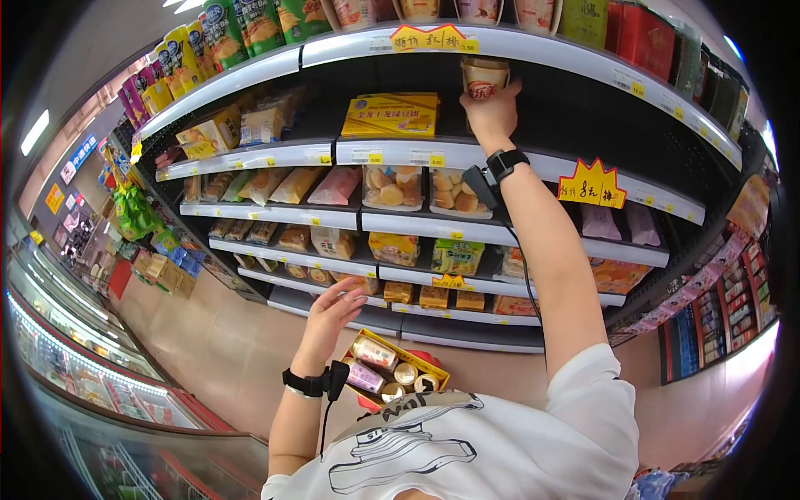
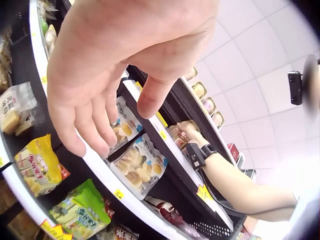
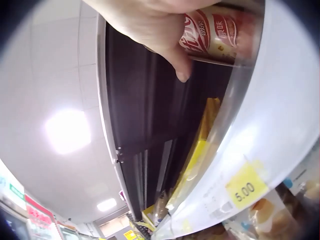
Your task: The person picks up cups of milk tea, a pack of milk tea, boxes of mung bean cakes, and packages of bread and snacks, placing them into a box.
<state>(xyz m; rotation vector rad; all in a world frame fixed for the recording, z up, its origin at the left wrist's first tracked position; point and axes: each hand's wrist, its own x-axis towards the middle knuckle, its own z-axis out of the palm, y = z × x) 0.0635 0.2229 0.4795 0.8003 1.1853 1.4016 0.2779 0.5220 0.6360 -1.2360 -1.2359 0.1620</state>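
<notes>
In the head view the right hand (image 1: 493, 110) holds a paper cup with red lettering (image 1: 485, 77) above the upper shelf, right of a yellow box (image 1: 390, 114). The right wrist view shows the thumb of that hand (image 3: 160, 30) along the cup (image 3: 220, 35), near the shelf's front edge. The left hand (image 1: 336, 307) hangs empty before the lower shelves, fingers spread and slightly bent. Below it, a yellow box of cups and cans (image 1: 442, 377) stands low down by the person's shirt. The left wrist view shows the left hand (image 2: 120, 65) large and touching nothing.
Bagged buns (image 1: 392, 187) and packaged snacks (image 1: 457, 256) fill the shelves below. Cups (image 1: 418, 10) and tins stand on the top shelf, above its protruding white edge (image 1: 533, 47). A star-shaped price sign (image 1: 592, 184) hangs at the right. A glass-fronted freezer (image 1: 92, 358) stands at the left.
</notes>
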